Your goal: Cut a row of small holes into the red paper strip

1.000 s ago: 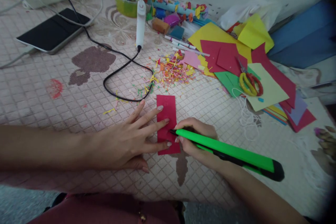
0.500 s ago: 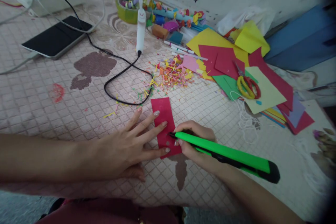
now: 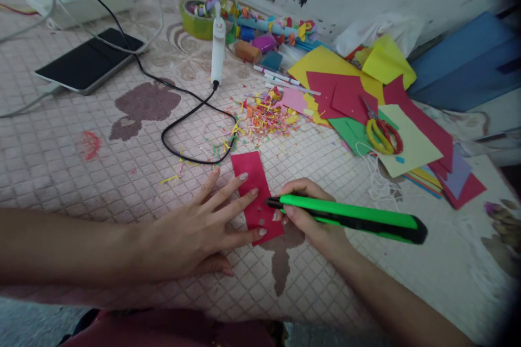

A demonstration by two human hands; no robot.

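Note:
My left hand [image 3: 199, 222] lies flat with fingers spread, its fingertips on a narrow strip of red paper [image 3: 254, 176] on the patterned tablecloth. A couple of small pale spots show on the strip between the fingers and the tool; whether they are holes, I cannot tell. From the right, my right hand [image 3: 309, 209] closes around a green-and-black utility knife [image 3: 354, 214] near its front end. The knife's dark tip points left over the strip's right edge; contact with the paper is unclear. Its long body extends right above my right forearm.
Colourful paper scraps [image 3: 268, 116] lie beyond the strip, near a white glue gun [image 3: 218, 51] with a black cord. Scissors [image 3: 382, 135] rest on coloured paper sheets [image 3: 411, 143] at right. A tape roll [image 3: 197, 24], a black tablet-like device [image 3: 91, 59] and a power strip [image 3: 93, 5] stand farther back.
The knife's rear end has swung upward in view, and its tip has shifted slightly right. My right hand has moved a little. My left hand stays nearly in place on the red strip.

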